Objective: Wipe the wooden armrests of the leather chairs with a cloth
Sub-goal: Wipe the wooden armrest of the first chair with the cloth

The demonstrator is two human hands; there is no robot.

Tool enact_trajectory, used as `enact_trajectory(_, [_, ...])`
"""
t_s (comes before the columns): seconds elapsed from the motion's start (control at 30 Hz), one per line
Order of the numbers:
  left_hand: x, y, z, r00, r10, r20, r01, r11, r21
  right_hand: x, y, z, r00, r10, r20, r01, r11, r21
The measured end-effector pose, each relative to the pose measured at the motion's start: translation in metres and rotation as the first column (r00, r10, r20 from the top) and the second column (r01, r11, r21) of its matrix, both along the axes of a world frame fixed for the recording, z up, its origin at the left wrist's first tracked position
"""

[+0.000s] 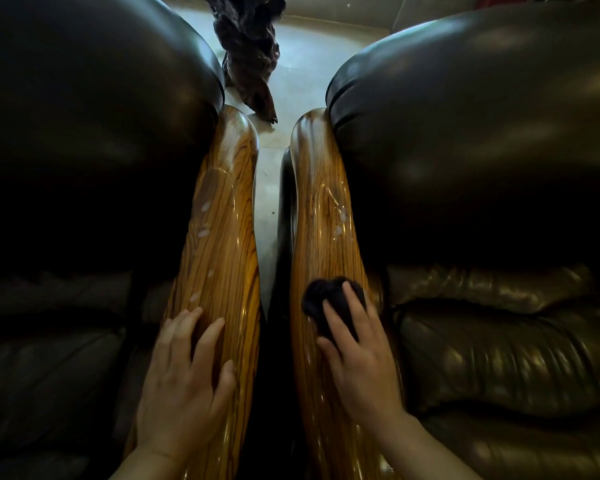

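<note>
Two glossy wooden armrests run side by side up the middle of the view. The left armrest (222, 216) belongs to the left leather chair (84, 140), the right armrest (323, 209) to the right leather chair (482, 150). Both show pale smudges and wet streaks. My left hand (184, 382) lies flat on the near part of the left armrest, fingers spread, holding nothing. My right hand (357, 351) presses a bunched black cloth (326, 299) onto the right armrest, fingers over it.
A narrow gap (267, 209) of pale tiled floor separates the armrests. A dark, gnarled wooden object (246, 53) stands on the floor beyond them. Creased leather seat cushions (499, 341) flank both sides.
</note>
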State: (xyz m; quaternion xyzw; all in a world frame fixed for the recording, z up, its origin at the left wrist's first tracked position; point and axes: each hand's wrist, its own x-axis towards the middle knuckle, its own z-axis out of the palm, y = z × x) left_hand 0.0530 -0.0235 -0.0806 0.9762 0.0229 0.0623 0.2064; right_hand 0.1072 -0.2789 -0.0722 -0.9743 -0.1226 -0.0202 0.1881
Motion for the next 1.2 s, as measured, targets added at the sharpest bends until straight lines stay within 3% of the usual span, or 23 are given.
enact_trajectory(0.1, [0.000,0.000,-0.001,1.000,-0.003,0.007,0.003,1.000,0.002,0.007,-0.016,-0.001,0.989,-0.145,-0.014,0.145,0.985,0.089])
enact_trajectory(0.2, [-0.001,0.001,-0.001,1.000,0.005,0.020,-0.004,1.000,-0.001,0.057,0.000,0.010,0.924,-0.343,-0.170,0.375,0.901,0.218])
enact_trajectory(0.3, [-0.001,0.000,-0.001,1.000,0.011,0.028,-0.011,1.000,0.002,0.106,0.015,0.022,0.873,-0.397,-0.283,0.474,0.827,0.302])
enact_trajectory(0.47, [0.000,0.000,0.000,0.999,0.014,0.031,-0.014,1.000,0.003,0.057,0.015,0.024,0.942,-0.279,-0.187,0.289,0.957,0.027])
enact_trajectory(0.6, [0.001,-0.001,0.002,0.999,0.005,0.040,-0.006,1.000,0.021,0.004,0.004,0.023,0.981,-0.169,-0.095,0.149,0.970,-0.191])
enact_trajectory(0.77, [0.001,-0.001,0.002,0.999,0.007,0.042,-0.007,1.000,0.021,0.033,-0.011,0.024,0.995,0.100,-0.013,-0.100,0.971,-0.217])
enact_trajectory(0.97, [0.001,-0.002,0.001,0.998,0.002,0.066,-0.004,1.000,0.018,0.088,0.011,0.021,0.987,-0.153,-0.055,0.156,0.986,0.056])
enact_trajectory(1.03, [0.001,-0.002,0.001,0.998,0.006,0.063,-0.007,1.000,0.016,0.075,0.021,0.019,0.994,-0.107,-0.021,0.108,0.992,0.068])
enact_trajectory(1.13, [0.001,-0.002,0.001,0.998,0.000,0.067,-0.001,1.000,0.008,0.042,0.011,0.012,0.995,0.091,0.042,-0.093,0.995,0.042])
enact_trajectory(1.2, [0.001,-0.001,0.001,0.997,-0.001,0.072,0.001,1.000,0.002,0.042,-0.001,0.007,0.995,0.091,0.047,-0.092,0.996,0.022])
